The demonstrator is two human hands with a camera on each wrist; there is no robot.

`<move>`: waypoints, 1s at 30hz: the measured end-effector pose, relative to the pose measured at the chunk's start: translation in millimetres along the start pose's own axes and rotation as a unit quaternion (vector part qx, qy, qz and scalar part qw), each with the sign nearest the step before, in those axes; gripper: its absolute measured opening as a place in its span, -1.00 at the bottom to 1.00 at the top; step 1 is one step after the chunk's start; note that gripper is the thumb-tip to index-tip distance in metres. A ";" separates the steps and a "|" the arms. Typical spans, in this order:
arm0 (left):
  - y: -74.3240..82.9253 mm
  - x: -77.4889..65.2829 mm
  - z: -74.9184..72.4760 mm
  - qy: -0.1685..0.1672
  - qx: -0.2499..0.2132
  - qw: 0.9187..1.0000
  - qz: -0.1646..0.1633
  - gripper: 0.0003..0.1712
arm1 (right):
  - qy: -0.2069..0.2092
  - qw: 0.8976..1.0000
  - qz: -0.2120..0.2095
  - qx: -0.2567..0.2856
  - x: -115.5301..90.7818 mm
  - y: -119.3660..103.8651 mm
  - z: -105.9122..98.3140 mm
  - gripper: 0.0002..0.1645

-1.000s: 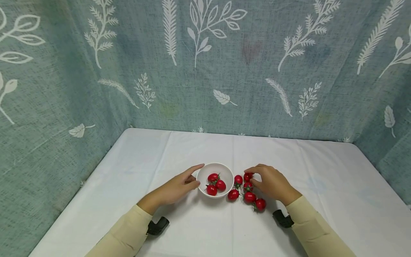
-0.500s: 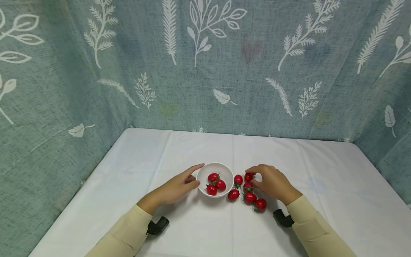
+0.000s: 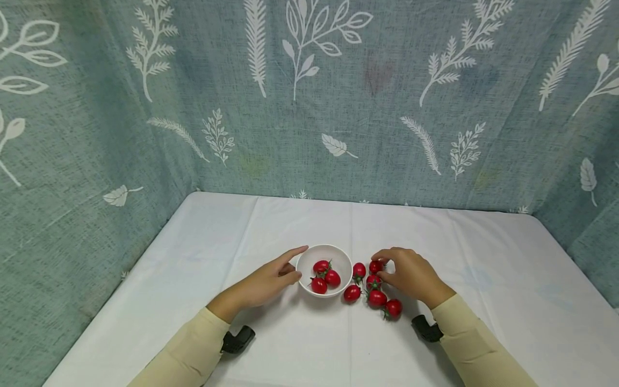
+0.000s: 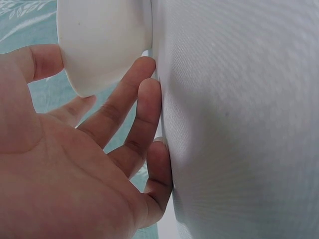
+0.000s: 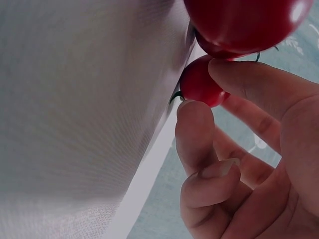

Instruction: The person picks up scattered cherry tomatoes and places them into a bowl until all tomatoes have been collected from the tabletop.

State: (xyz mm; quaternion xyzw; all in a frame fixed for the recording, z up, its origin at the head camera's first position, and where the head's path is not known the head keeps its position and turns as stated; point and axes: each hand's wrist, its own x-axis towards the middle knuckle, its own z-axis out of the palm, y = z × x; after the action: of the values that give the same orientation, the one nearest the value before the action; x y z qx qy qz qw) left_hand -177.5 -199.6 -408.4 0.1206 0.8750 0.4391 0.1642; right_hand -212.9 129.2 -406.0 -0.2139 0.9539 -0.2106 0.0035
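Observation:
A white bowl (image 3: 324,296) stands mid-table with three red cherry tomatoes (image 3: 332,278) inside. My left hand (image 3: 263,282) rests at the bowl's left side, its thumb and index finger touching the wall without wrapping round it; in the left wrist view the other fingers (image 4: 149,107) lie loose near the cloth. To the bowl's right, my right hand (image 3: 411,274) pinches a cherry tomato (image 3: 375,266) between thumb and fingers. That tomato (image 5: 202,82) appears low by the cloth in the right wrist view, with a larger-looking tomato (image 5: 244,22) in front.
Several loose cherry tomatoes (image 3: 377,299) with green stems lie between the bowl and my right hand, some close together. A white cloth (image 3: 300,344) covers the table. Behind and at the sides hangs a blue-green leaf-patterned curtain (image 3: 271,140).
My right hand has shifted very slightly to the right, and the pinched cherry tomato with it. The left hand and the bowl stay in place.

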 end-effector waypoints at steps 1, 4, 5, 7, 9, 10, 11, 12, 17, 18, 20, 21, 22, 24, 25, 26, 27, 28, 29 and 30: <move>0.0 0.1 0.1 0.000 0.000 1.000 0.001 -0.31 | 0.000 1.000 0.000 -0.001 -0.1 0.1 -0.2 -0.64; 0.0 0.1 0.5 -0.002 0.000 1.000 0.002 -0.31 | -0.003 1.000 0.009 -0.002 -0.3 0.0 -1.1 -0.66; 0.3 0.0 0.4 -0.002 0.000 1.000 0.002 -0.31 | -0.004 1.000 0.012 -0.002 -0.5 0.0 -1.4 -0.66; 1.0 -0.2 0.3 -0.003 0.002 1.000 0.003 -0.31 | -0.005 1.000 0.017 -0.003 -0.9 -0.1 -2.0 -0.66; 1.4 -0.2 0.1 -0.004 0.004 1.000 0.005 -0.32 | -0.004 1.000 0.021 -0.004 -1.1 -0.1 -2.4 -0.66; 1.6 -0.3 0.0 -0.005 0.004 1.000 0.006 -0.32 | -0.004 1.000 0.021 -0.005 -1.3 -0.2 -2.6 -0.66; 1.6 -0.2 -0.1 -0.006 0.004 1.000 0.006 -0.32 | -0.004 1.000 0.021 -0.006 -1.3 -0.3 -2.7 -0.66; 1.6 -0.1 -0.1 -0.006 0.005 1.000 0.007 -0.32 | -0.004 1.000 0.021 -0.006 -1.2 -0.4 -2.8 -0.65; 1.9 0.0 -0.7 -0.005 0.006 1.000 0.008 -0.32 | -0.006 1.000 0.022 -0.005 -0.1 -1.3 -2.6 -0.64; 1.9 -0.1 -0.7 -0.004 0.007 1.000 0.008 -0.32 | -0.007 1.000 0.022 -0.004 0.1 -1.3 -2.4 -0.63; 1.3 0.1 -0.6 -0.001 0.008 1.000 0.006 -0.32 | -0.008 1.000 0.024 0.000 0.4 -2.0 -2.8 -0.63; 0.9 0.2 -0.4 -0.001 0.008 1.000 0.006 -0.32 | -0.009 1.000 0.025 0.003 0.4 -2.5 -3.1 -0.64; 0.5 0.3 -0.3 0.000 0.009 1.000 0.006 -0.32 | -0.009 1.000 0.027 0.005 0.3 -2.8 -3.3 -0.64; 0.2 0.3 -0.1 0.001 0.007 1.000 0.004 -0.32 | -0.010 0.999 0.030 0.006 0.2 -3.3 -3.8 -0.66; 0.1 0.3 0.1 0.001 0.006 1.000 0.002 -0.32 | -0.011 0.999 0.032 0.006 0.1 -3.6 -4.0 -0.66; -0.1 0.3 0.2 0.001 0.006 1.000 0.002 -0.32 | -0.011 0.999 0.033 0.005 0.1 -3.4 -4.0 -0.67; -0.1 0.3 0.1 0.000 0.005 1.000 0.001 -0.32 | -0.012 0.999 0.034 0.004 -0.1 -3.2 -3.9 -0.67; 0.1 0.2 0.2 0.000 0.005 1.000 0.001 -0.32 | -0.012 0.999 0.034 0.002 -0.2 -2.8 -3.6 -0.67; 0.2 0.2 0.3 0.000 0.004 1.000 0.001 -0.32 | -0.012 0.999 0.035 -0.001 -0.3 -2.2 -3.4 -0.67; 0.1 0.4 0.3 -0.001 0.005 1.000 0.002 -0.32 | -0.012 0.999 0.035 -0.002 -0.5 -1.7 -3.3 -0.67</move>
State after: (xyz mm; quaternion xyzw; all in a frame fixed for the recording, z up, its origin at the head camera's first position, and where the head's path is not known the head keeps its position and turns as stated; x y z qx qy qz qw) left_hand -177.8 -199.2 -408.5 0.1238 0.8766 0.4353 0.1637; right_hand -212.1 129.3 -402.4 -0.1828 0.9611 -0.2060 0.0214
